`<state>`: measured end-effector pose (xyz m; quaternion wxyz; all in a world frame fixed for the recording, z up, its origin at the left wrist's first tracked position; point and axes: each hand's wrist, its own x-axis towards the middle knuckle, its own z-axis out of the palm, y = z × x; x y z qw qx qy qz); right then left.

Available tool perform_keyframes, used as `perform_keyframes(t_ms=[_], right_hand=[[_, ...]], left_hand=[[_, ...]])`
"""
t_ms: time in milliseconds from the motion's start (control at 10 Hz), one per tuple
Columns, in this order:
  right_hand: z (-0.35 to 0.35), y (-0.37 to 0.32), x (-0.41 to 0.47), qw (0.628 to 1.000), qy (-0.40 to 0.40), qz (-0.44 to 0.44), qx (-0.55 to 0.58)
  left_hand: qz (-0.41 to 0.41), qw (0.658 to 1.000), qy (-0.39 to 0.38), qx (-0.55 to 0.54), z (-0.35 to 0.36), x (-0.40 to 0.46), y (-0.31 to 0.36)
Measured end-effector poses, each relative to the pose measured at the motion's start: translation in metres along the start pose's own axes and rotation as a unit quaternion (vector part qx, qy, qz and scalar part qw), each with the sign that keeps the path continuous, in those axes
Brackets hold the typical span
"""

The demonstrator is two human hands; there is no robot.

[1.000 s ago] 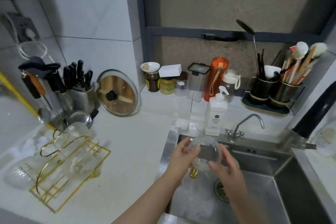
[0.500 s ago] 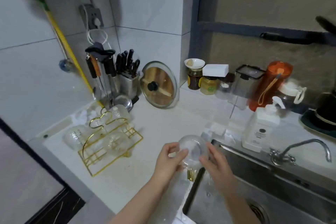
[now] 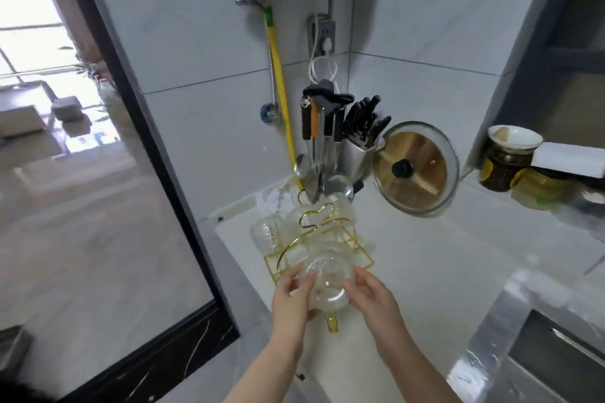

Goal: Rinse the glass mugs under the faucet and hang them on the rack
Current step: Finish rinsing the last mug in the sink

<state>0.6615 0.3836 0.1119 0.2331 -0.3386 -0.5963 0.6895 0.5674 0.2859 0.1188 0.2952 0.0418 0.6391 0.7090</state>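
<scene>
Moved from the sink edge: glass mug (image 3: pixel 327 285) now held over the white counter (image 3: pixel 425 265), just in front of the gold wire rack (image 3: pixel 322 235).
Left hand (image 3: pixel 291 299) and right hand (image 3: pixel 373 296) clasp its sides with curled fingers, gold handle pointing down; other mugs (image 3: pixel 266 232) hang on the rack.

sink (image 3: pixel 537 334): cut off by right and bottom edges
rack (image 3: pixel 330 239): near end hidden behind held mug (image 3: pixel 327 285)
jars (image 3: pixel 510 170): blurred

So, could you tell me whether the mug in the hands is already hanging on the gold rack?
No, both hands hold the mug just in front of the gold rack.
</scene>
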Motion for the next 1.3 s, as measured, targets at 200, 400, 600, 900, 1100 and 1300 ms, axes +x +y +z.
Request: perform_keyframes(t_ms=[200,400,600,900,1100,1300], right_hand=[[0.058,0.023,0.03,0.999,0.032,0.038,0.014],[0.08,0.04,0.052,0.994,0.088,0.063,-0.002],[0.085,0.045,0.058,0.989,0.113,0.096,-0.015],[0.081,0.049,0.053,0.984,0.129,0.117,-0.035],[0.073,0.051,0.051,0.981,0.125,0.134,-0.055],[0.069,0.051,0.052,0.97,0.1,0.134,-0.177]], left_hand=[[-0.033,0.999,0.009,0.034,-0.051,0.044,0.003],[-0.079,0.994,-0.014,0.073,-0.068,0.08,-0.006],[-0.09,0.988,-0.028,0.123,-0.072,0.097,-0.014],[-0.097,0.983,-0.047,0.15,-0.072,0.096,-0.022],[-0.086,0.98,-0.048,0.171,-0.07,0.089,-0.026],[-0.047,0.965,-0.056,0.254,-0.072,0.086,-0.027]])
